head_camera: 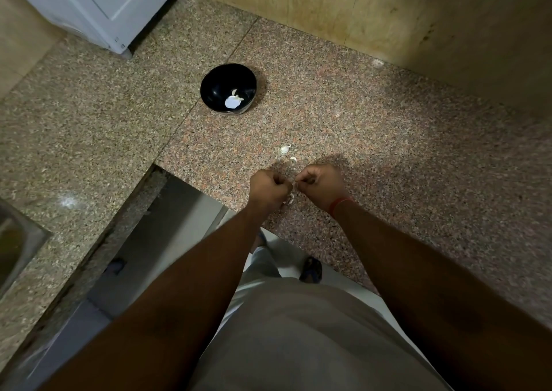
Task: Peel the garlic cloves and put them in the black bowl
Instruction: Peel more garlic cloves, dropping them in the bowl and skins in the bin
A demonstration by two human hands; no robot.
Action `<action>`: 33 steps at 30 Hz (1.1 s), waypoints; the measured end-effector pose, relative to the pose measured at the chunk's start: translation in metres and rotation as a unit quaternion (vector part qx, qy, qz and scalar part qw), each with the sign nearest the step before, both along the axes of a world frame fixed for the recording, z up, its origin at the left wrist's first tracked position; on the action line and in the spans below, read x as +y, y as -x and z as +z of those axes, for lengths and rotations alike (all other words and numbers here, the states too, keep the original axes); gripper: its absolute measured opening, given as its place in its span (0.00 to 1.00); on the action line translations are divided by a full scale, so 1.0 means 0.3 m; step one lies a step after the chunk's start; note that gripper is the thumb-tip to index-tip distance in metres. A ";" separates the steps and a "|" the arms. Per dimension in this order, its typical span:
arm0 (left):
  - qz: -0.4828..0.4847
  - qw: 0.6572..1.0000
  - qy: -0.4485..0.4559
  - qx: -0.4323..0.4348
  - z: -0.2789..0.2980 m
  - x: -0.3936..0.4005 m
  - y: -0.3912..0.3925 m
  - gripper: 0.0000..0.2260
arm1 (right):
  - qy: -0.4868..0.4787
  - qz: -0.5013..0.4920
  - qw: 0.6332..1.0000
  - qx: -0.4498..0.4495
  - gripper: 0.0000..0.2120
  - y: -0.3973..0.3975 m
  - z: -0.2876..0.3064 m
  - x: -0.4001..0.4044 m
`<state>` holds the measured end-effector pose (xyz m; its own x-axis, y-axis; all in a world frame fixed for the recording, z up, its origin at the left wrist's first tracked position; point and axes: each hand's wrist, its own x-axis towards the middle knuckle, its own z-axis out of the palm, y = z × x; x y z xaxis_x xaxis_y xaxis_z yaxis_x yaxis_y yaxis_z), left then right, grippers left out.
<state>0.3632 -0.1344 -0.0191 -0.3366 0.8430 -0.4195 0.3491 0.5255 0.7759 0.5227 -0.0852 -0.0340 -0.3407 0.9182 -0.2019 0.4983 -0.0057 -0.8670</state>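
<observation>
Nearest, above the granite counter point(388, 157): left hand point(267, 189) and right hand point(321, 186) knuckle to knuckle, fingers curled, pinching one small pale garlic clove point(294, 184) between them, mostly hidden by fingertips. Just beyond, loose pale pieces point(285, 149), skin or clove not distinguishable. Farther back, well apart: black bowl point(228, 91) holding white bits, partly washed out by glare.

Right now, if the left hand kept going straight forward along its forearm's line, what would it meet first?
Probably the garlic bits lying on the granite counter just beyond the left hand. The black bowl sits further off and to the left, so likely missed. Height above the counter is unclear.
</observation>
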 end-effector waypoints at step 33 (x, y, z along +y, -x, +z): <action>0.094 0.957 0.036 -0.274 -0.018 0.003 0.025 0.12 | 0.172 -0.046 0.969 0.170 0.11 0.000 0.024 -0.021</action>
